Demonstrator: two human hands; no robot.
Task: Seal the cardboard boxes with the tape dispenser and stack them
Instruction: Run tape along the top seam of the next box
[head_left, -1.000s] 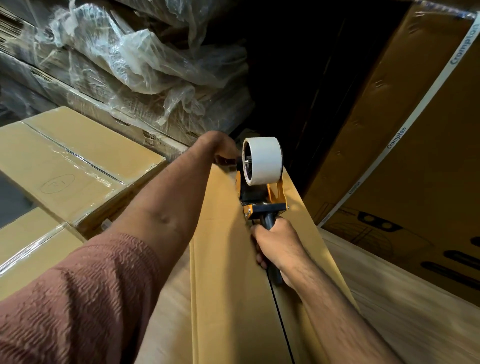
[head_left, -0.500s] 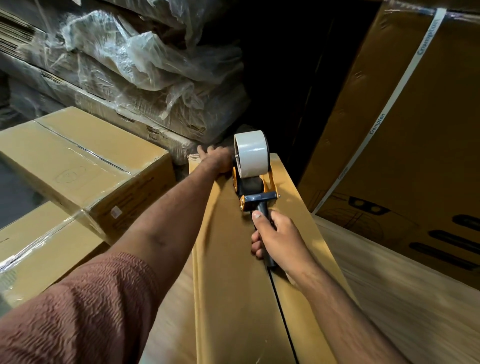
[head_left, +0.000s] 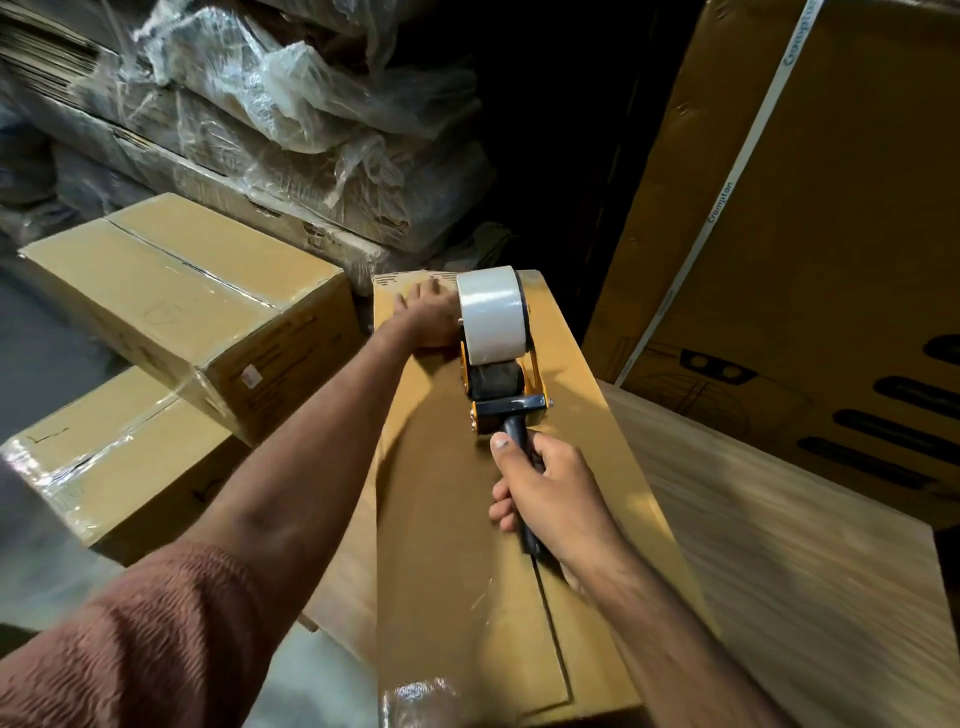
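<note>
A long narrow cardboard box (head_left: 447, 519) lies lengthwise in front of me, its two top flaps meeting in a dark seam near me. A tape dispenser (head_left: 501, 374) with a white tape roll, orange frame and dark handle stands on the box over the seam. My right hand (head_left: 545, 499) grips the handle, thumb along its top. My left hand (head_left: 423, 317) presses flat on the box's far end, left of the tape roll, fingers spread. Two taped boxes (head_left: 182, 291) lie stacked at the left.
Plastic-wrapped flat cardboard bundles (head_left: 291, 135) pile up at the back left. A large brown printed carton (head_left: 810, 249) with a white strap leans at the right. A pale wooden panel (head_left: 769, 545) lies beside the box on the right. A dark gap is behind the box.
The dispenser and my right hand have drawn back toward me along the seam from the box's far edge. My left hand came off the far edge and now lies flat on top.
</note>
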